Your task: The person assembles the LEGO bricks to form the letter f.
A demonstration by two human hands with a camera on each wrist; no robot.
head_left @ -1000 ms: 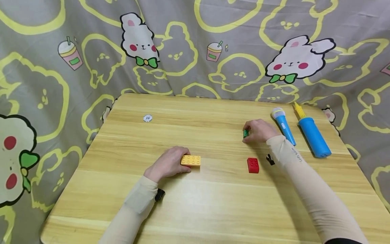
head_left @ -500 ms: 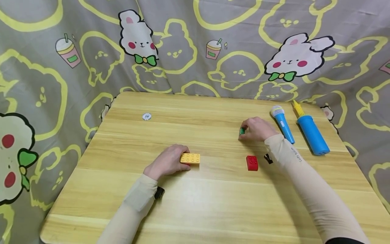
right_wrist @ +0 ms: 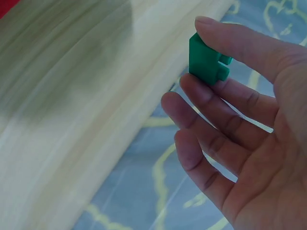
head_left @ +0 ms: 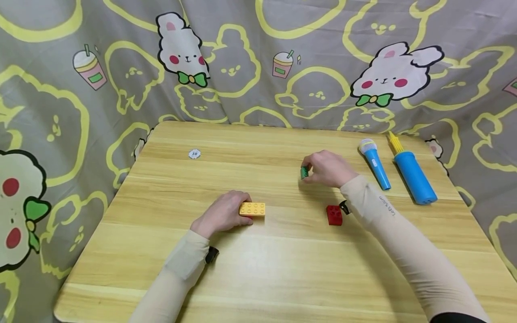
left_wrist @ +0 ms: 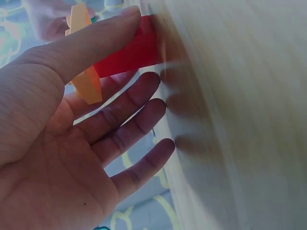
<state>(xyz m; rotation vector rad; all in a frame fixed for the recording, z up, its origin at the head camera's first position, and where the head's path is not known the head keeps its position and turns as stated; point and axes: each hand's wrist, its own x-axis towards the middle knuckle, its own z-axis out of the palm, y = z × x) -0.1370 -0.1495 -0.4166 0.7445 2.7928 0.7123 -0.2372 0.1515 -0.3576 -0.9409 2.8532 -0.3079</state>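
Note:
In the head view my left hand (head_left: 222, 214) grips a stack of two building bricks just left of the table's middle. A yellow eight-stud brick (head_left: 252, 209) is on top. Under it sits a red brick (left_wrist: 128, 53), which my thumb and index finger pinch; its lower edge is right at the wood in the left wrist view. My right hand (head_left: 328, 168) pinches a small green brick (right_wrist: 206, 60) between thumb and fingers, studs toward the palm, above the table. A loose red brick (head_left: 334, 215) lies on the table, nearer to me than the right hand.
On the wooden table (head_left: 258, 278), a blue toy microphone (head_left: 376, 167) and a blue hand pump (head_left: 416, 178) with a yellow nozzle lie at the right. A round white chip (head_left: 194, 154) marked 10 lies at the back left. A patterned curtain (head_left: 242, 58) hangs behind.
My right hand has carried the green brick leftward, closer to the yellow and red stack. The left hand stays in place with its bricks.

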